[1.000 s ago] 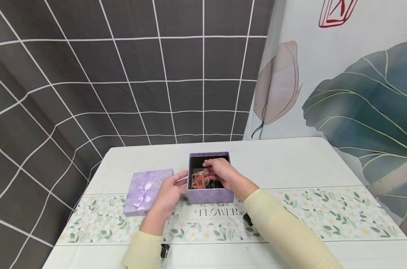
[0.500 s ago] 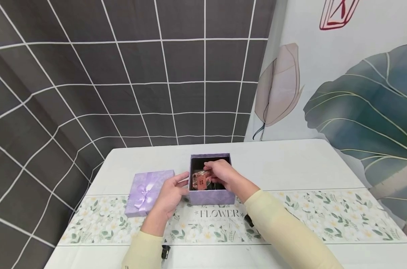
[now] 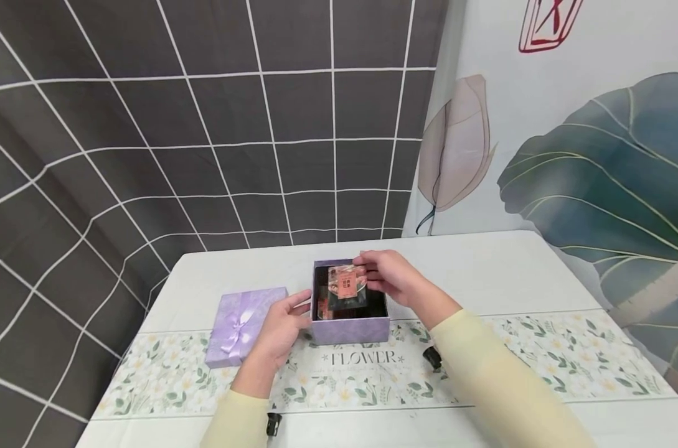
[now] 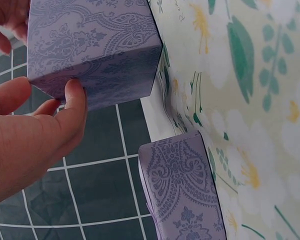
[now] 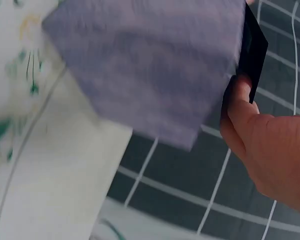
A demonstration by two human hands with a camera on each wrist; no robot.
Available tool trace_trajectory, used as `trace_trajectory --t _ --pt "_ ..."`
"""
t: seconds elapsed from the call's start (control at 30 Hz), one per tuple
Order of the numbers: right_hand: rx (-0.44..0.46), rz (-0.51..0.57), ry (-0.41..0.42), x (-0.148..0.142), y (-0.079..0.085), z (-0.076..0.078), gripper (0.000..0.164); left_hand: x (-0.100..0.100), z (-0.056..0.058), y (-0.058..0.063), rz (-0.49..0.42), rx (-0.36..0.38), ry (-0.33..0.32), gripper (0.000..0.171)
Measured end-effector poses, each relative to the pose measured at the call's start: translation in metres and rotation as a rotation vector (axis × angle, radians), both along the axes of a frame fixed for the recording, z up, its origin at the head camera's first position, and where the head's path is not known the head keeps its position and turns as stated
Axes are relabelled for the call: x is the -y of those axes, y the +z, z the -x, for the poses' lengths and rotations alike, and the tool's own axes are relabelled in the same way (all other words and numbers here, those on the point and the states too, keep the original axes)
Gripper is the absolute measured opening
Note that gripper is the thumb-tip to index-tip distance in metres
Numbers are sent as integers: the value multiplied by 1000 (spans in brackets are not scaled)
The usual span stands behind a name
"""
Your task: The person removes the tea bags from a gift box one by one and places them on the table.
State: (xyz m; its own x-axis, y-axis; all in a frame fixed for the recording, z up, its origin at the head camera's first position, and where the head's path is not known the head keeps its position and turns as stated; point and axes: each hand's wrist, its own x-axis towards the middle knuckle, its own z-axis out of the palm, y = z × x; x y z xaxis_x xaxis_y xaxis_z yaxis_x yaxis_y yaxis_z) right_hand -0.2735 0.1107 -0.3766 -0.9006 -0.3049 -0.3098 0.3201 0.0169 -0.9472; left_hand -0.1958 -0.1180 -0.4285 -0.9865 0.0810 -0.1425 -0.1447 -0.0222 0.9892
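A purple patterned box (image 3: 350,331) stands lidless on the table, its inside black. Over its opening tilts a flat black packet (image 3: 347,292) with a red label and a food picture. My right hand (image 3: 395,277) pinches that packet by its right edge; in the right wrist view the dark packet (image 5: 255,55) shows beside the fingers. Lower in the box lies another reddish packet (image 3: 324,309), partly hidden. Against the box's left side rest the fairly straight fingers of my left hand (image 3: 281,326), fingertips on the patterned wall (image 4: 105,75) in the left wrist view.
The purple lid (image 3: 243,326) with a ribbon bow lies left of the box, close to my left forearm. Beneath is a white table (image 3: 462,267) with a floral band. A dark gridded curtain (image 3: 294,162) hangs behind, with a leaf-print cloth (image 3: 596,162) at the right.
My right hand has risen from inside the box and moved right, lifting the packet upright above the opening. The left hand stays at the box's left side.
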Motion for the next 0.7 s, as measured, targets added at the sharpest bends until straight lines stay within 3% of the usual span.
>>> trace_trajectory --t 0.13,0.33,0.53,0.7 --pt "-13 68 -40 -30 10 4 45 0 -1 2 13 -11 -3 62" --pt "-35 76 -92 -76 8 15 50 -1 -4 0 15 -12 -6 61" --pt "3 -6 -147 -109 -12 24 51 0 -6 -1 21 -8 -15 61" --pt "48 -141 -117 -124 -38 30 49 -1 -5 -1 20 -11 -15 61"
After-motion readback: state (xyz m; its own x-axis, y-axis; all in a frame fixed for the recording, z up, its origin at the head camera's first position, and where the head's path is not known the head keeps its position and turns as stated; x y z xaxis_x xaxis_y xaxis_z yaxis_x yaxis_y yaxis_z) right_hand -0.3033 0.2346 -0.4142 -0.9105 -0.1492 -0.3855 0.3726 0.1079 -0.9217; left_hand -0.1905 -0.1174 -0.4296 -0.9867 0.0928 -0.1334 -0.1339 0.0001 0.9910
